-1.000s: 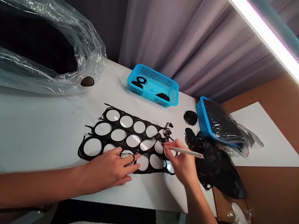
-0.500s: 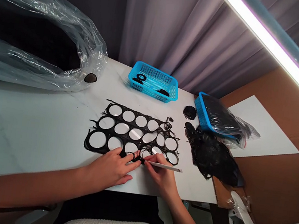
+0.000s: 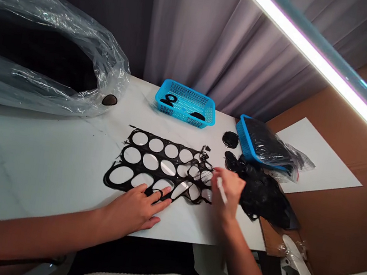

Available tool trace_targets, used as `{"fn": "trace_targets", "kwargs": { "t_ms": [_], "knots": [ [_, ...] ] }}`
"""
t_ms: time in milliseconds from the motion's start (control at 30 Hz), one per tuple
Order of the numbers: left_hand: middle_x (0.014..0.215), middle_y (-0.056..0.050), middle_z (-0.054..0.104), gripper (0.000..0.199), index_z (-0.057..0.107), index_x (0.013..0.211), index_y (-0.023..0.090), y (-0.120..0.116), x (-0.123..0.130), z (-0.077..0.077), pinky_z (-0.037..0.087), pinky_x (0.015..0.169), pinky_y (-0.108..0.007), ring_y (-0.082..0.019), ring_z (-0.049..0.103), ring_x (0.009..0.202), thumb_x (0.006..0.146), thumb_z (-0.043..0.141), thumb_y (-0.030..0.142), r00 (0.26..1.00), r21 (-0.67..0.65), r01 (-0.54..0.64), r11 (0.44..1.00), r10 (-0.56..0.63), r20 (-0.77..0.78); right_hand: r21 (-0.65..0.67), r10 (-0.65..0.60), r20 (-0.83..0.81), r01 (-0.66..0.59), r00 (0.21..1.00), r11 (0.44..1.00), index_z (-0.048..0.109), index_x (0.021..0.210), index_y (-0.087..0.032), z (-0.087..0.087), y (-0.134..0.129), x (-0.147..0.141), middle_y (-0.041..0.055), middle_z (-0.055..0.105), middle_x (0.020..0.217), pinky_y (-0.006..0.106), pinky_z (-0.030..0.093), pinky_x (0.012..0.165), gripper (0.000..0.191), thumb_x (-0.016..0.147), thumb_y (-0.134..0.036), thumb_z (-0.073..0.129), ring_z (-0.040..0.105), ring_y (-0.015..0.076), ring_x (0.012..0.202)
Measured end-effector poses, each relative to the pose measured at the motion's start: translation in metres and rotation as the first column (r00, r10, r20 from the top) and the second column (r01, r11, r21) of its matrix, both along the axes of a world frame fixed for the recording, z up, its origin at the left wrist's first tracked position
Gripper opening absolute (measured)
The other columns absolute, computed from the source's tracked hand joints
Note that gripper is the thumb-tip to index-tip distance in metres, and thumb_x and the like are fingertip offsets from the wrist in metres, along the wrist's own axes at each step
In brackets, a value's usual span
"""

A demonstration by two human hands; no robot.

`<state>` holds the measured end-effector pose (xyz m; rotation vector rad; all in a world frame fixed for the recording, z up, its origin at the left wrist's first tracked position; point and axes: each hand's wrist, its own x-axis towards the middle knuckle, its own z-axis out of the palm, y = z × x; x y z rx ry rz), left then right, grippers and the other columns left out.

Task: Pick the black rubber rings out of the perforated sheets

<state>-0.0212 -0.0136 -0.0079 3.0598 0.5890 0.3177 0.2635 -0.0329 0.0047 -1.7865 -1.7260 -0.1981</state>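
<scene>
Black ring sheet (image 3: 158, 173) sits mid counter (image 3: 45, 158), looks partway: distorted toward 3 o'clock, orderly toward 9. Our left hand (image 3: 137, 206) pins it, fingers spread; our right hand (image 3: 229, 192) pinches a white tool (image 3: 221, 190).

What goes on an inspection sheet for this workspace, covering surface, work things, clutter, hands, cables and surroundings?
Surface: table, white with grey veins.
Work things: sheet, black with rows of round holes, distorted toward its right end; tool, white, blurred.
Clutter: left basket with black pieces; right basket with dark bag; coil; pile.
Hands: left hand, fingers extended at the sheet's near edge; right hand, holding the tool near the sheet's right end.
Cables: nothing seen for certain.
Surroundings: curtain, lit lamp, cardboard, clear plastic.
</scene>
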Motion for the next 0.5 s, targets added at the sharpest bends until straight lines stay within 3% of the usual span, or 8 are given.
{"fn": "trace_targets", "kwargs": {
  "t_ms": [67, 100, 200, 233, 300, 333, 400, 500],
  "knots": [
    [0.143, -0.013, 0.058, 0.043, 0.058, 0.134, 0.018, 0.0, -0.002, 0.0, 0.04, 0.074, -0.034, -0.018, 0.065, 0.08, 0.094, 0.062, 0.031, 1.0, -0.04, -0.006, 0.999, 0.006, 0.004, -0.02, -0.238, 0.006, 0.238, 0.971, 0.971, 0.056, 0.08, -0.021, 0.012, 0.019, 0.034, 0.0105, 0.072, 0.087, 0.039, 0.039, 0.079, 0.013, 0.09, -0.025, 0.05, 0.062, 0.0268, 0.083],
    [0.142, -0.012, 0.058, 0.043, 0.058, 0.134, 0.02, 0.002, -0.003, 0.002, 0.041, 0.074, -0.034, -0.017, 0.065, 0.078, 0.093, 0.063, 0.031, 1.0, -0.091, -0.01, 0.996, 0.012, 0.019, -0.061, -0.259, -0.043, 0.256, 0.965, 0.965, 0.056, 0.078, -0.021, 0.019, 0.025, 0.045, 0.0099, 0.071, 0.084, 0.037, 0.04, 0.076, 0.013, 0.088, -0.027, 0.052, 0.062, 0.0261, 0.08],
    [0.133, -0.005, 0.065, 0.038, 0.061, 0.131, 0.027, 0.016, -0.005, 0.018, 0.043, 0.075, -0.03, -0.016, 0.064, 0.08, 0.094, 0.059, 0.026, 0.988, -0.44, -0.045, 0.897, 0.106, 0.115, -0.258, -0.105, -0.315, 0.022, 0.943, 0.966, 0.055, 0.073, -0.023, 0.041, 0.029, 0.052, 0.0063, 0.07, 0.079, 0.032, 0.041, 0.068, 0.018, 0.085, -0.035, 0.058, 0.061, 0.0225, 0.074],
    [0.125, -0.003, 0.069, 0.036, 0.061, 0.13, 0.027, 0.023, -0.004, 0.027, 0.043, 0.074, -0.029, -0.015, 0.064, 0.08, 0.095, 0.055, 0.025, 0.972, -0.599, -0.063, 0.798, 0.186, 0.144, -0.317, -0.038, -0.424, -0.109, 0.905, 0.942, 0.054, 0.071, -0.023, 0.048, 0.025, 0.045, 0.0052, 0.069, 0.078, 0.031, 0.042, 0.067, 0.021, 0.085, -0.037, 0.06, 0.06, 0.0215, 0.074],
    [0.103, -0.002, 0.073, 0.034, 0.061, 0.129, 0.024, 0.04, 0.001, 0.048, 0.041, 0.066, -0.026, -0.014, 0.059, 0.071, 0.096, 0.051, 0.028, 0.899, -0.869, -0.096, 0.485, 0.417, 0.133, -0.401, 0.037, -0.617, -0.355, 0.786, 0.845, 0.052, 0.069, -0.022, 0.061, 0.017, 0.025, 0.0042, 0.068, 0.08, 0.029, 0.041, 0.064, 0.026, 0.084, -0.04, 0.065, 0.058, 0.0191, 0.073],
    [0.091, -0.001, 0.073, 0.035, 0.06, 0.129, 0.022, 0.049, 0.004, 0.059, 0.038, 0.062, -0.025, -0.013, 0.053, 0.064, 0.096, 0.052, 0.031, 0.85, -0.943, -0.061, 0.327, 0.512, 0.122, -0.42, 0.044, -0.696, -0.456, 0.717, 0.785, 0.051, 0.069, -0.022, 0.066, 0.014, 0.014, 0.0038, 0.069, 0.082, 0.027, 0.04, 0.061, 0.028, 0.084, -0.039, 0.067, 0.057, 0.0173, 0.071],
    [0.085, -0.001, 0.071, 0.037, 0.06, 0.126, 0.019, 0.063, 0.014, 0.076, 0.037, 0.062, -0.025, -0.01, 0.044, 0.057, 0.095, 0.057, 0.037, 0.753, -0.991, 0.095, 0.093, 0.644, 0.132, -0.414, 0.024, -0.812, -0.603, 0.584, 0.682, 0.05, 0.07, -0.021, 0.076, 0.009, -0.006, 0.0031, 0.069, 0.085, 0.025, 0.036, 0.053, 0.029, 0.083, -0.038, 0.07, 0.051, 0.0128, 0.062],
    [0.09, -0.005, 0.07, 0.041, 0.062, 0.121, 0.017, 0.072, 0.029, 0.084, 0.041, 0.076, -0.028, -0.012, 0.051, 0.071, 0.091, 0.064, 0.045, 0.674, -0.945, 0.326, -0.012, 0.705, 0.223, -0.368, 0.001, -0.888, -0.711, 0.46, 0.599, 0.05, 0.072, -0.02, 0.084, 0.01, -0.028, 0.003, 0.07, 0.087, 0.022, 0.033, 0.046, 0.029, 0.083, -0.035, 0.072, 0.045, 0.009, 0.056]
  ]
}}
